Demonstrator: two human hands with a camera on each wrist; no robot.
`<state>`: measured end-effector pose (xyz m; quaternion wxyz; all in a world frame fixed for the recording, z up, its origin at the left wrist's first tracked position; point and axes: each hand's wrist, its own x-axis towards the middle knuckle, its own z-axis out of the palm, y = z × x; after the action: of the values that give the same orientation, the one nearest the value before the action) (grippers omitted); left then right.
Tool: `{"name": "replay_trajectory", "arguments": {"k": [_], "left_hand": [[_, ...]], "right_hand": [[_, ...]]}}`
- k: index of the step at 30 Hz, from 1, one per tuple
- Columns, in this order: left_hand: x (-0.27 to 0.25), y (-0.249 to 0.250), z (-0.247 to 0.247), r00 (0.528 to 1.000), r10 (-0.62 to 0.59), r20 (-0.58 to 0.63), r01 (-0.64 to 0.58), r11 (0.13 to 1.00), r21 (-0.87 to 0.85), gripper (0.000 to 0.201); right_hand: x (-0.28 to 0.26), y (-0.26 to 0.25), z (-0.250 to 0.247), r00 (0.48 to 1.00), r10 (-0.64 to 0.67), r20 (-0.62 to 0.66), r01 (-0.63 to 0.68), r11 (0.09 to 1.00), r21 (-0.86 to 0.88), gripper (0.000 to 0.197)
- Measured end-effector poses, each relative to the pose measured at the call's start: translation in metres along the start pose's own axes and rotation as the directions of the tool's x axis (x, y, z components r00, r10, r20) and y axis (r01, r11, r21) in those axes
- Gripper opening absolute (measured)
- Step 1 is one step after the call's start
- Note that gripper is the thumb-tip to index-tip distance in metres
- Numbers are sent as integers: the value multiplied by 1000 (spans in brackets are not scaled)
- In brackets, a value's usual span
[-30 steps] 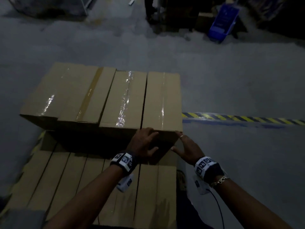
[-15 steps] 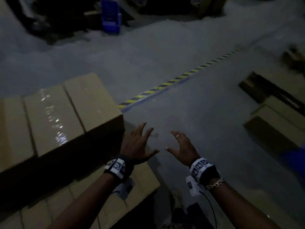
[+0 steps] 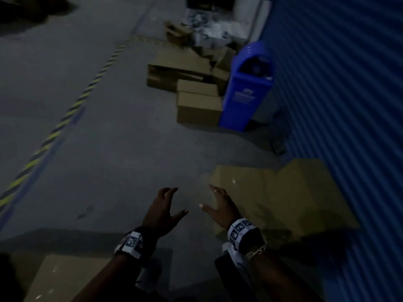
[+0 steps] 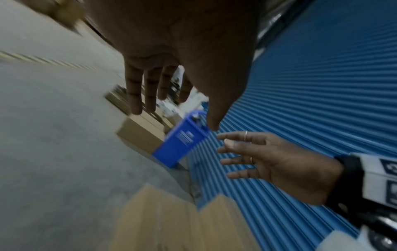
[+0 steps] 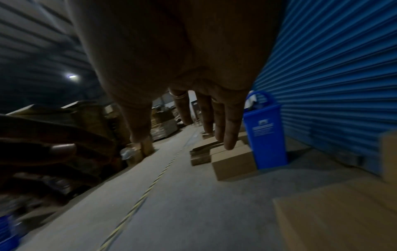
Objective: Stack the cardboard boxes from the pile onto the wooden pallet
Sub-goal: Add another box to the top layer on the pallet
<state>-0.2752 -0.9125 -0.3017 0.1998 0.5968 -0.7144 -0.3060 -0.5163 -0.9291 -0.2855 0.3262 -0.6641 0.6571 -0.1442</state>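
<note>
A pile of brown cardboard boxes [image 3: 272, 192] lies on the floor against the blue shutter, just ahead and right of my hands. My left hand [image 3: 165, 205] hovers over bare floor with fingers spread, holding nothing. My right hand [image 3: 216, 203] is open too, above the near left corner of the pile, without touching it. In the left wrist view the pile [image 4: 171, 220] fills the bottom and the right hand [image 4: 257, 156] shows its straight fingers. A box stacked earlier [image 3: 65, 277] shows at the bottom left. The pallet itself is out of view.
More boxes [image 3: 198, 105] and flattened cardboard [image 3: 178, 62] lie farther off beside a blue bin [image 3: 246, 88]. A blue corrugated shutter [image 3: 338, 105] runs along the right. A yellow-black floor stripe [image 3: 54, 134] crosses the grey concrete on the left.
Both hands let go of the box on the pallet stack and came away empty. The view swung right from the pallet to the box pile by the shutter.
</note>
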Motion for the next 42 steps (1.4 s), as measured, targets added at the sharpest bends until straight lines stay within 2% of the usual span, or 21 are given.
{"name": "replay_trajectory", "arguments": {"k": [5,9,13,17,25,30,33,38,42], "left_hand": [[28,114,91,978,91,186,-95,995,13,73],[37,207,165,954,161,252,-175,984,34,73],[47,288,221,910,252,331,-281,959,45,72],[66,342,265,862,321,391,-363,931,38,71],[134,403,353,805,378,457,-407,913,-38,68],[198,444,417,800,387,459,-384,917,-104,74],[233,464,450,787,332,520,-335,938,-92,77],[282,474,494,728,205,654,-343,935,88,91],[308,475,526,716,153,681,-304,946,108,92]], "right_hand": [[-60,117,-75,977,146,-157,-129,985,111,74],[-109,204,-122,952,230,-200,-198,965,170,75],[-146,269,-170,895,322,-308,-241,931,273,79],[-167,320,-206,833,404,-379,-262,890,373,82],[-162,420,-270,778,512,-364,-327,825,460,85],[-134,472,-321,743,592,-311,-457,789,410,83],[-114,500,-346,741,611,-278,-508,782,362,83],[-75,545,-379,719,653,-237,-571,750,335,87],[-47,586,-399,729,648,-220,-574,754,321,86]]}}
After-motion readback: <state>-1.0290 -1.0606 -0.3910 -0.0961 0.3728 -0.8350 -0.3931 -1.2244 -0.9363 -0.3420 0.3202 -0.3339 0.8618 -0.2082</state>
